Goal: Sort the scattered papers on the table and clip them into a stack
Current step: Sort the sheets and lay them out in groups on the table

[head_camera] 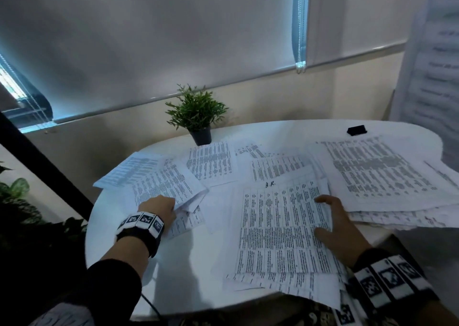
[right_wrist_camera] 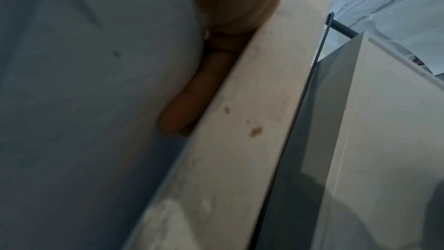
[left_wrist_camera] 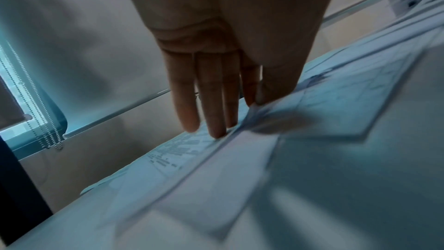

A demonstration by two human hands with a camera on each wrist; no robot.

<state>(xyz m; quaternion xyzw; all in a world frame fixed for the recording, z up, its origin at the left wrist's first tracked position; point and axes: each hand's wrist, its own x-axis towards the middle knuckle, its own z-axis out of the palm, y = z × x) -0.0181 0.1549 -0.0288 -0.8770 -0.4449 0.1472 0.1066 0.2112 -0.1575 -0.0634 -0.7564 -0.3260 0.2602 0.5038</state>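
Observation:
Printed sheets lie scattered over a round white table (head_camera: 188, 263). My left hand (head_camera: 159, 209) is at the left cluster and pinches the near edge of a curled sheet (head_camera: 164, 184). In the left wrist view the thumb and forefinger of this left hand (left_wrist_camera: 228, 117) meet on that sheet (left_wrist_camera: 312, 105), and the other fingers reach straight down onto the papers. My right hand (head_camera: 332, 216) rests with thumb and forefinger spread on the right edge of a sheet marked "A.R." (head_camera: 280, 226). A black binder clip (head_camera: 357, 130) sits alone at the far right.
A small potted plant (head_camera: 197, 117) stands at the table's back edge. A thick pile of sheets (head_camera: 372, 171) covers the right side and overhangs the rim. In the right wrist view an overhanging paper (right_wrist_camera: 84, 102) and the table edge (right_wrist_camera: 240, 121) hide most of the hand.

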